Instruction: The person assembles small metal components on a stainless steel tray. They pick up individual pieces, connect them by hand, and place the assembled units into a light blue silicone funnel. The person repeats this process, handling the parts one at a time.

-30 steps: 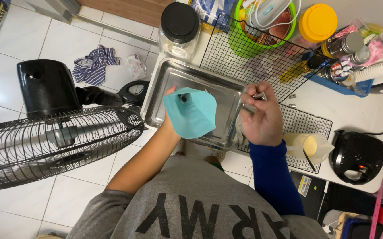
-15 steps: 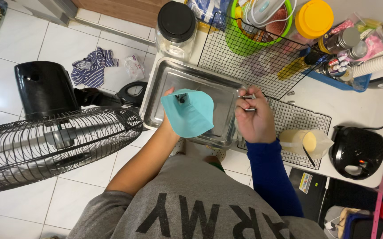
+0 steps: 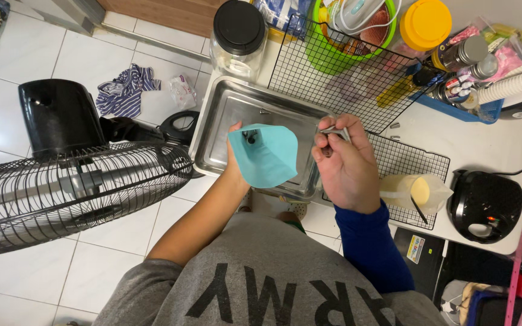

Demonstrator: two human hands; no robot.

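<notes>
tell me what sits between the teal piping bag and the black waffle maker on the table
In the head view, the right hand holding a small metal nozzle, then a black wire rack with a batter-filled plastic bag, lie between the teal piping bag and the black waffle maker.

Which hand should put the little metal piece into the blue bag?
Probably the right hand: it pinches the small metal piece right beside the teal bag, while the left hand is busy holding that bag over the steel tray.

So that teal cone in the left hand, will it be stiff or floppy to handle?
Probably floppy: the teal cone looks thin and creased in the left hand. Likely light, held one-handed. The small nozzle inside may weight its tip.
</notes>
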